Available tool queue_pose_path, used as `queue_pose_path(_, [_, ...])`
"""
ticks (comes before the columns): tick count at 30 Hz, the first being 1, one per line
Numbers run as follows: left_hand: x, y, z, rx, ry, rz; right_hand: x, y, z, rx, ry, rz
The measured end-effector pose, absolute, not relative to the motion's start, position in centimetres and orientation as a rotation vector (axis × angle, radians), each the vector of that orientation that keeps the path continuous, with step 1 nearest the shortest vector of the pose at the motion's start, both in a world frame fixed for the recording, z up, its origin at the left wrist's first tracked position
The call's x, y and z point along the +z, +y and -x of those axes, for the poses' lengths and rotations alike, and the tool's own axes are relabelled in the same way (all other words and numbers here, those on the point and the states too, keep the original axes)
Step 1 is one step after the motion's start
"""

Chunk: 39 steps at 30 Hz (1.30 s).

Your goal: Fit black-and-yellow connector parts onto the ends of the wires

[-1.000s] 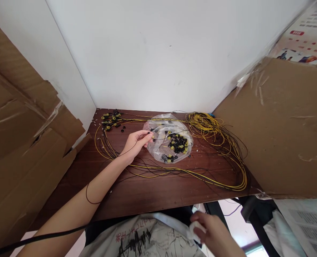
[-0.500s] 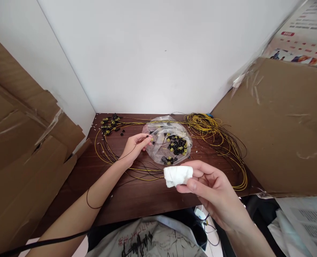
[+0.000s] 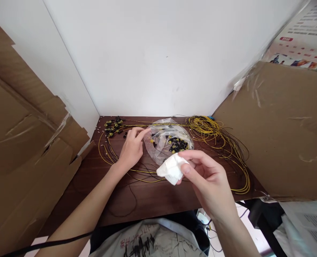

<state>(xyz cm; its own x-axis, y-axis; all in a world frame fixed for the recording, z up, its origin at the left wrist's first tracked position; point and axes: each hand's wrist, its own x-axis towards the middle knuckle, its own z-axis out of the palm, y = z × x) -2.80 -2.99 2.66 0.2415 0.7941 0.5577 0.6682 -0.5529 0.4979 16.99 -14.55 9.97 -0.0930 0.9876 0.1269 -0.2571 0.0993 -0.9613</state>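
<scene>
My right hand [image 3: 209, 178] pinches a crumpled white tissue [image 3: 171, 169] between thumb and fingers, held up over the near part of the table. My left hand [image 3: 131, 146] is at the left edge of a clear plastic bag [image 3: 155, 155], its fingers stretched out and nothing seen in them. Just right of those fingertips, a small black and yellow connector [image 3: 152, 141] rests on the bag. More black and yellow connectors [image 3: 178, 144] lie heaped on the bag's right part. The tissue hides some of the bag's near edge.
Yellow and black cables [image 3: 205, 128] lie coiled at the back right and loop round the dark brown table [image 3: 158, 200]. Another cluster of connectors [image 3: 112, 126] sits at the back left. Cardboard sheets [image 3: 287, 128] and a white wall [image 3: 158, 64] close in the table.
My left hand has let go of the connector and its thin black cable, which now lie on the bag and table. In my right hand the tissue has turned and looks more crumpled.
</scene>
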Motion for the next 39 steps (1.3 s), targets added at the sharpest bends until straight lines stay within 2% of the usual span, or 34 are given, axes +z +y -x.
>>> queue_pose_path(4, [5.7, -4.6, 2.4, 1.531, 1.203, -2.286, 9.0, -13.5, -17.0, 1.162, -1.188, 1.038])
queue_pose_path(9, [9.2, -7.9, 0.5, 1.241, 0.784, -2.208, 8.9, -13.2, -16.5, 0.989, -1.226, 1.034])
queue_pose_path(19, [11.1, -11.2, -0.3, 1.288, 0.936, -1.956, 9.4, -14.1, -16.5, 0.914, -1.289, 0.952])
queue_pose_path(28, [11.4, -11.6, -0.2, 1.271, 1.001, -1.532, 9.0, -14.5, -17.2, 1.141, -0.993, 0.999])
queue_pose_path(36, [10.6, -10.3, 0.4, 1.198, 0.550, -1.259, 13.1, -17.5, -17.1, 1.167, -1.176, 0.979])
queue_pose_path(39, [10.1, -8.7, 0.4, 1.222, 0.633, -1.237, 13.6, -18.7, -17.3, 1.254, -1.357, 0.895])
